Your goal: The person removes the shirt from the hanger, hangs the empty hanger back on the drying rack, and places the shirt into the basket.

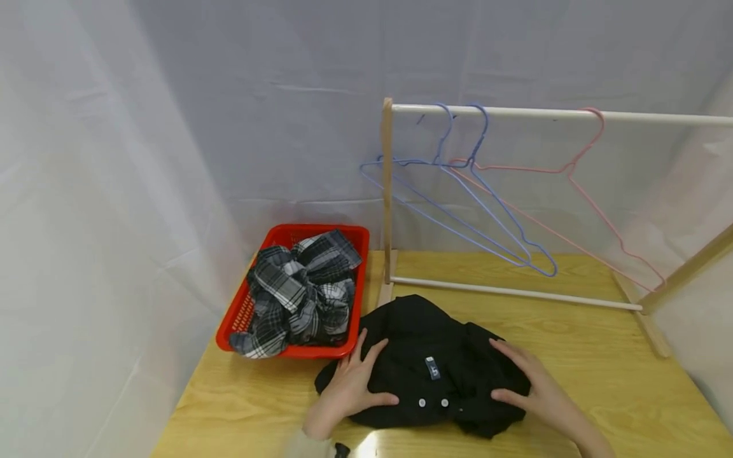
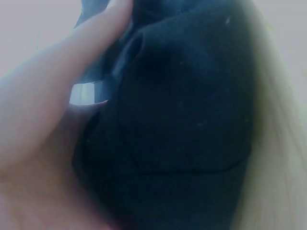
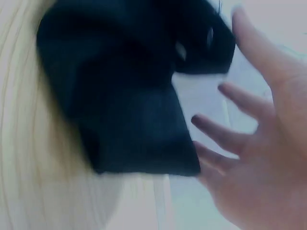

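A black shirt (image 1: 412,337) lies bunched on the table, with two white buttons (image 1: 433,402) and a small neck label (image 1: 432,368) facing up. My left hand (image 1: 350,385) rests on its left side, fingers and thumb spread. At the right side of the shirt, my right hand (image 1: 535,381) has its fingers spread too, fingertips at the cloth. In the left wrist view, dark cloth (image 2: 187,115) fills the space beside my thumb. The right wrist view shows the shirt's corner (image 3: 139,129) close to my loosely extended fingers (image 3: 225,139).
A red basket (image 1: 226,331) with plaid cloth (image 1: 306,286) stands left of the shirt. Behind is a rack with a white rail (image 1: 532,113), a wooden post (image 1: 387,191) and a low bar (image 1: 515,292). Two blue hangers (image 1: 487,133) and a pink hanger (image 1: 590,143) hang there.
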`<state>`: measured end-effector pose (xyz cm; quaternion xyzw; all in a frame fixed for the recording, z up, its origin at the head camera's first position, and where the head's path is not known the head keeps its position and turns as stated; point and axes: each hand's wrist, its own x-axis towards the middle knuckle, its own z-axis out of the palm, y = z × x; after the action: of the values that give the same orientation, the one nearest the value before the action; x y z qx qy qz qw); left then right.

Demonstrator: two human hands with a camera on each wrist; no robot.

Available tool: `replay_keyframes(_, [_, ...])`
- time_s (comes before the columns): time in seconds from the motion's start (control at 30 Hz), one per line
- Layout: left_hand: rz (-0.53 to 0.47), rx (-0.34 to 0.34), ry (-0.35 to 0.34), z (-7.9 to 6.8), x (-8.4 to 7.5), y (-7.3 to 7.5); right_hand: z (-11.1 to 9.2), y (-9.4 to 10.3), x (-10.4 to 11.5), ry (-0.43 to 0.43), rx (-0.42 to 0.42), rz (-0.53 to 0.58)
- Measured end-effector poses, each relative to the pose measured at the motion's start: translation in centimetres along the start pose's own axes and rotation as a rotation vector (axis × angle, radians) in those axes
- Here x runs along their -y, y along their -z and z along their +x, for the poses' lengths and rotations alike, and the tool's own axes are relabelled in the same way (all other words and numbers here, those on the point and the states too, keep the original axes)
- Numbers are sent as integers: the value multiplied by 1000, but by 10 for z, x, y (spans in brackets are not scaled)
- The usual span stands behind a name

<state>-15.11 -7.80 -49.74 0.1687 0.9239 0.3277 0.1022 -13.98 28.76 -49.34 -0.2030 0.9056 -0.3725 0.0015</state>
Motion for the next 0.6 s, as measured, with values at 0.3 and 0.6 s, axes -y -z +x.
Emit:
replay_keyframes(0.3, [43,80,10,15,-4,-1,-4,-22,-18,110,307,12])
replay_keyframes(0.6, [-40,83,-126,28,-13,-21,14,-37,7,-42,366,147])
